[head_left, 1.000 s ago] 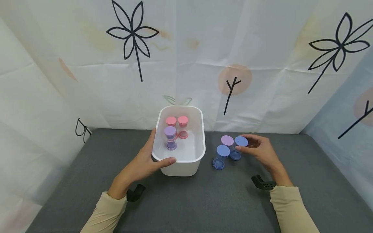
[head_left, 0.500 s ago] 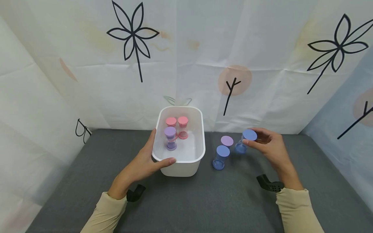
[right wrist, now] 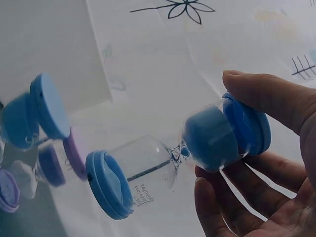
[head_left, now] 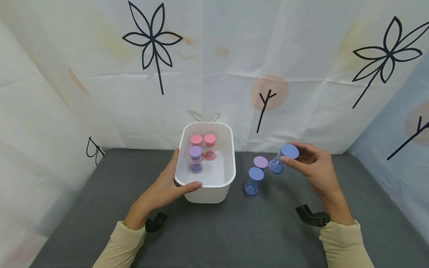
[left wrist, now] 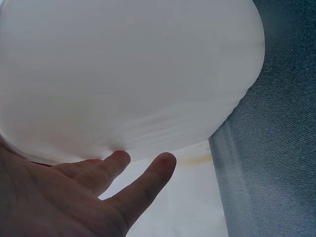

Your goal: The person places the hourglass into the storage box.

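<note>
My right hand (head_left: 313, 169) grips a blue sand timer (right wrist: 212, 140) by one end cap, thumb on one side and fingers on the other. The timer is tilted, and blue sand sits in the bulb nearest the hand while a thin stream runs through its neck. Left of it stand another blue sand timer (head_left: 254, 181) and a purple one (head_left: 260, 162), partly hidden behind it. My left hand (head_left: 169, 184) rests against the white bin (head_left: 214, 193), its thumb along the front rim and its extended fingers (left wrist: 143, 190) on the left wall.
Inside the bin stand a purple sand timer (head_left: 196, 159) and two pink ones, one pink timer (head_left: 210, 147) beside the other. A grey cloth-like tabletop (head_left: 234, 234) carries everything. Behind it hangs a white printed curtain (head_left: 221, 56).
My right hand has drawn the blue sand timer away from the other two, rightward and up in the head view, and tilted it. The left hand and the bin have stayed put.
</note>
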A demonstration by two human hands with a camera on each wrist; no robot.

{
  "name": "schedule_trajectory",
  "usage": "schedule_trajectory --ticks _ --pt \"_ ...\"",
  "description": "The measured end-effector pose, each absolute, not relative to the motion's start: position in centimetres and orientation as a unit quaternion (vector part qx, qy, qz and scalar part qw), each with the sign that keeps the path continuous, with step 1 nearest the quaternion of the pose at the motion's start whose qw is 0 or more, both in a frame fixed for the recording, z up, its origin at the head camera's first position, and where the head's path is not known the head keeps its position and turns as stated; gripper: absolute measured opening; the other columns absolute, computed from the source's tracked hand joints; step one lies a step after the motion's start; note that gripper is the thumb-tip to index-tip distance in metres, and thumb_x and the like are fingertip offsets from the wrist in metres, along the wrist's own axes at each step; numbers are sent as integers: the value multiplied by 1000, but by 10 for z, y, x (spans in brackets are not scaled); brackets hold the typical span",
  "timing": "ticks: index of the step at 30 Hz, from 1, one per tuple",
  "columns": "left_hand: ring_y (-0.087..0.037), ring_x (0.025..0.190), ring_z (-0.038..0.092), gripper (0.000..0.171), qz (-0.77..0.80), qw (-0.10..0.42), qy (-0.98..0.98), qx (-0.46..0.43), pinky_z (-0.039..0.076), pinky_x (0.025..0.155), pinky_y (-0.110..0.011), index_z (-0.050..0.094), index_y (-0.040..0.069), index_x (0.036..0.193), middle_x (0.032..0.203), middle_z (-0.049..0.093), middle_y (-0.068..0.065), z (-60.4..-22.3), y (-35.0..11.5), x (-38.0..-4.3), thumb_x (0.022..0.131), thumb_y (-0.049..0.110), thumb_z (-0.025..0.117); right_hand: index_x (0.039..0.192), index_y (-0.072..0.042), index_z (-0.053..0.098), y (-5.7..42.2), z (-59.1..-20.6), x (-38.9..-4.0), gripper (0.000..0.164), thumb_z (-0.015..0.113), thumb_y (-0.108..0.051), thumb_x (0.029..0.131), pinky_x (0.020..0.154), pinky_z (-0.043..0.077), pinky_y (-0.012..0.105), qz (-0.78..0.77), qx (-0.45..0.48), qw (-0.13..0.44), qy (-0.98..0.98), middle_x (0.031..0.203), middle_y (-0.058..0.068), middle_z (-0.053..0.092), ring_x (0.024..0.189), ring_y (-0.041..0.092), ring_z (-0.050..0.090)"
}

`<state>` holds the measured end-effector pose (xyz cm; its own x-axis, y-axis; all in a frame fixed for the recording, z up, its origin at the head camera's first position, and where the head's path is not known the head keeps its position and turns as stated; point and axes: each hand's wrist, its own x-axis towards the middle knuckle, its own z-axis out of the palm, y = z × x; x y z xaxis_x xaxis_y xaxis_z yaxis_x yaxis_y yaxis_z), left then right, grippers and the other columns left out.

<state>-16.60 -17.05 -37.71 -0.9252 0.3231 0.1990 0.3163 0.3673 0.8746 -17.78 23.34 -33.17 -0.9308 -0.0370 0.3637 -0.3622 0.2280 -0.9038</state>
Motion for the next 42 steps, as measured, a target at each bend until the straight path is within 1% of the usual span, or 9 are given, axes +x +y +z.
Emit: schedule_trajectory --ticks 6,12,17,22,25,29,33,36,42 --pt "-19 126 49 113 529 4 825 200 46 98 -55 3 45 159 157 34 2 -376 -171 -166 82 40 86 126 5 66 225 -324 -169 45 79 7 83 81 54 19 634 151 136 -746 117 6 67 96 13 66" --pt "-22 125 50 114 541 6 816 204 45 97 -58 3 45 159 157 34 2 -374 -171 -165 82 37 87 126 6 65 216 -318 -165 46 79 8 83 82 53 20 630 176 133 -745 120 8 66 99 15 65" --pt "-23 126 49 115 542 7 815 205 45 97 -59 2 44 160 158 33 0 -371 -170 -163 82 34 87 127 6 65 210 -313 -161 46 78 10 83 85 53 21 633 190 127 -740 122 10 64 101 17 64" --pt "-28 127 49 113 550 12 810 203 44 98 -59 3 39 161 158 32 -6 -359 -166 -156 84 29 86 127 5 65 201 -306 -159 46 77 11 83 83 53 21 635 203 115 -736 122 12 63 100 19 62" --pt "-29 127 49 112 549 16 811 202 45 98 -55 4 34 162 158 33 -9 -349 -164 -151 85 26 85 127 4 66 194 -297 -160 46 78 9 83 83 53 22 630 212 111 -739 122 12 64 100 21 62" --pt "-29 126 50 111 545 17 814 201 46 98 -52 4 34 162 157 34 -9 -343 -163 -148 85 25 84 126 2 67 183 -283 -164 44 78 8 84 81 54 23 627 224 96 -740 118 12 64 97 23 61" --pt "-25 126 50 112 542 10 814 207 46 98 -57 4 40 161 158 33 -3 -362 -167 -159 84 33 85 126 0 67 171 -271 -172 44 79 5 84 78 54 25 632 239 68 -734 112 13 65 95 24 60" --pt "-22 126 50 113 542 5 813 210 46 97 -60 3 44 160 157 33 1 -375 -171 -167 83 38 86 126 0 67 161 -265 -183 43 80 0 84 78 54 27 622 249 52 -741 109 13 66 93 25 62" --pt "-23 126 50 114 540 5 814 212 47 96 -59 2 44 160 158 33 0 -376 -170 -167 83 37 86 127 -5 68 141 -257 -207 45 83 -10 85 82 56 33 610 248 11 -752 109 11 69 93 28 67"
